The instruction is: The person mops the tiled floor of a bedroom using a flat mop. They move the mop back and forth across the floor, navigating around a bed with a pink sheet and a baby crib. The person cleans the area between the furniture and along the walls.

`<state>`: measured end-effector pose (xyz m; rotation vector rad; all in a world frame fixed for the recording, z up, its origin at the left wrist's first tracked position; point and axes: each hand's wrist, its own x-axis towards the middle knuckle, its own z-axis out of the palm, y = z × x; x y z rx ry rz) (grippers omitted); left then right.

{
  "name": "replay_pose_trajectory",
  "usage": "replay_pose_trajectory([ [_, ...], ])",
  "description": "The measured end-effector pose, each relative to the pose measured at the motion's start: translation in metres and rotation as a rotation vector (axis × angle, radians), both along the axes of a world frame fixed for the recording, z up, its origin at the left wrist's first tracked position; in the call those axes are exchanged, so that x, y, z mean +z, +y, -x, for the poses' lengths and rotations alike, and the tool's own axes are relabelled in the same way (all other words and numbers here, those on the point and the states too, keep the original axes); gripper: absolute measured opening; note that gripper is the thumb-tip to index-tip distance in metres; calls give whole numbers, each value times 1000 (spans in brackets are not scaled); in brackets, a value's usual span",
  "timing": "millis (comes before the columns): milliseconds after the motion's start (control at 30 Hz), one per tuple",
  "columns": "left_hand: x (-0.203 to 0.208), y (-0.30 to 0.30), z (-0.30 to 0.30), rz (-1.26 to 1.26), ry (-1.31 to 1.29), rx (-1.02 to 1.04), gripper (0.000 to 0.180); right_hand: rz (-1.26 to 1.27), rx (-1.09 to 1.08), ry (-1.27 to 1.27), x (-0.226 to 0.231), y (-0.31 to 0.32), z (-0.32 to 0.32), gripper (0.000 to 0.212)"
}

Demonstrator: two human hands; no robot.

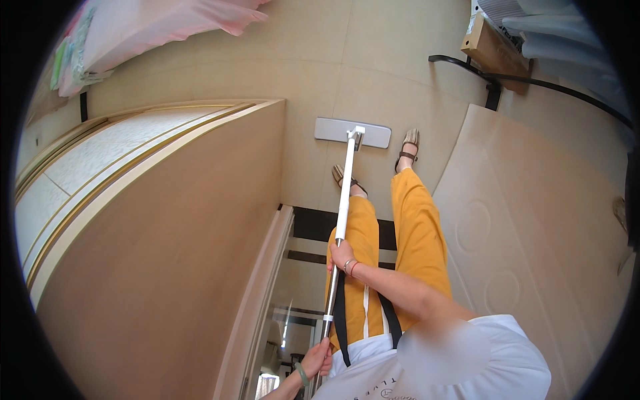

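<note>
A flat mop reaches out in front of me, its pale rectangular head (333,129) lying on the tile floor just ahead of my feet. The white and silver pole (345,200) slants from the head back toward my waist. Partway down the pole, my right hand (342,255) is closed around it, with a bracelet and a red band on the wrist. Nearer my body, my left hand (317,359), with a green bangle, grips the lower end of the same pole.
On my left runs a tan wall (173,220) with a gold-trimmed ledge. A pale door panel (507,220) stands to my right. Pink fabric (167,27) hangs at the far left. At the far right are a black metal frame (493,80) and a brown box (497,53).
</note>
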<state>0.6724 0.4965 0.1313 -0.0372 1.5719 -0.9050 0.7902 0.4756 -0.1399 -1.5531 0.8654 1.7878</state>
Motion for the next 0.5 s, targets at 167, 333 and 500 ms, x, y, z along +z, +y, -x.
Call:
replay_pose_trajectory([
  [167,-39,11,-43,-82,-74,-113,45,-151,-1,-97,-36,14,-57,24],
  [333,-114,45,-152,-208,-223,-186,48,-212,58,-304,-102,67,-196,28],
  [500,-168,67,-252,-229,-348,-79,47,-159,78,-353,-137,115,-322,19],
])
